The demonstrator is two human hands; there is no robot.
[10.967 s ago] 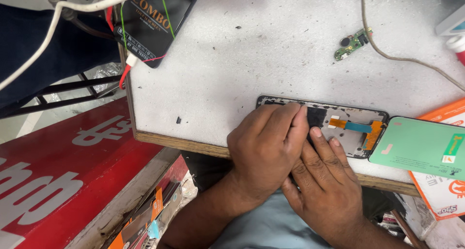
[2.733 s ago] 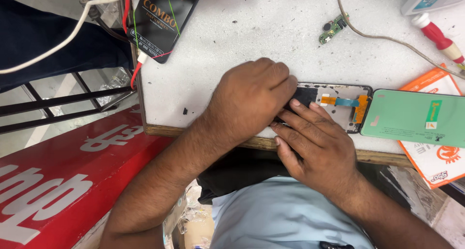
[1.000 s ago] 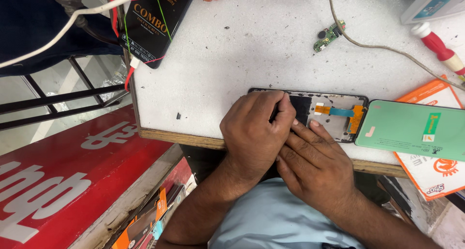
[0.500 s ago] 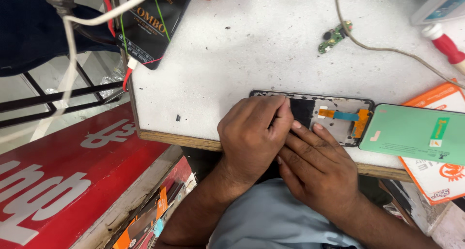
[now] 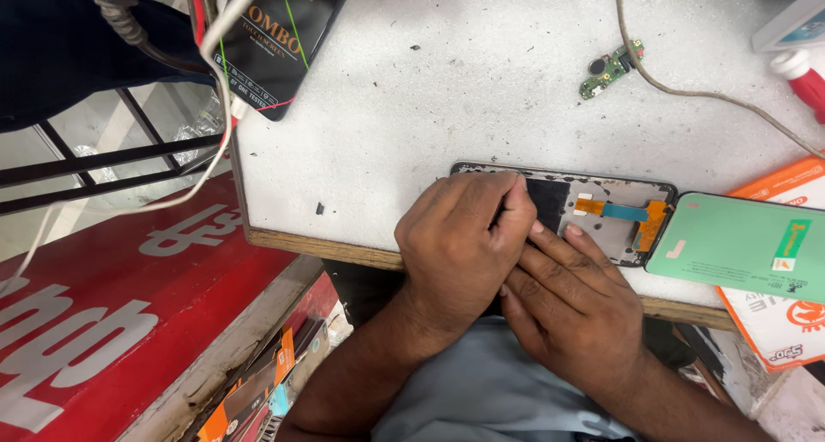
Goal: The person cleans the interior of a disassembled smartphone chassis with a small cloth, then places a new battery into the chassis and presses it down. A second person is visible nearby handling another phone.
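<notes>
An opened phone frame lies flat near the white table's front edge, with an orange and blue flex cable showing inside it. My left hand covers the frame's left half, its fingers curled down with the tips pressed onto the dark inner part. My right hand rests just to the right, fingers stretched flat over the frame's near edge and touching my left hand. A green-backed screen panel lies joined to the frame's right end.
A small green circuit board on a thin wire lies farther back. A black box sits at the table's back left corner, under white and red cables. An orange and white package lies at right, and a red-handled tool beyond it. A red signboard stands below left.
Over the last second both hands stay on the phone frame with only slight finger shifts. The view has drifted a little.
</notes>
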